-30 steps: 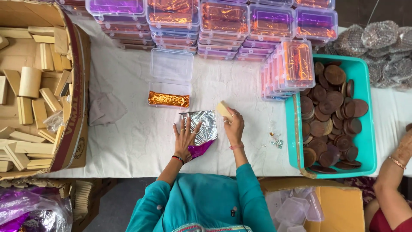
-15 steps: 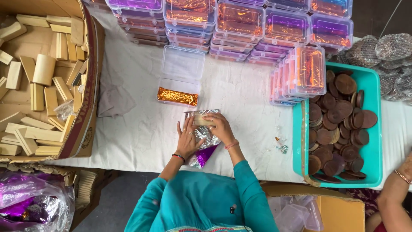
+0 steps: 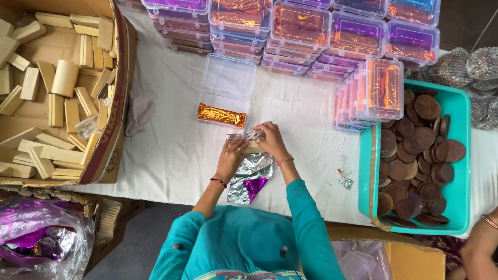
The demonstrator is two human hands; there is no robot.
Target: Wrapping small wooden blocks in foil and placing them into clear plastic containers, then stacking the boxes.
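Here, my left hand point(image 3: 232, 157) and my right hand point(image 3: 271, 141) press together on a small block point(image 3: 252, 149) on the white tabletop point(image 3: 171, 150), fingers closed narrow around the silver foil point(image 3: 245, 136) folded over its top; more silver foil with a purple patch point(image 3: 251, 179) trails toward me; just beyond the hands stands an open clear box point(image 3: 226, 89) holding an orange-foiled piece point(image 3: 221, 115); a teal tray point(image 3: 456, 111) of brown discs lies well apart to my right.

wooden bar point(image 3: 252, 149) mostly hidden under foil, box point(image 3: 57, 93) cropped left
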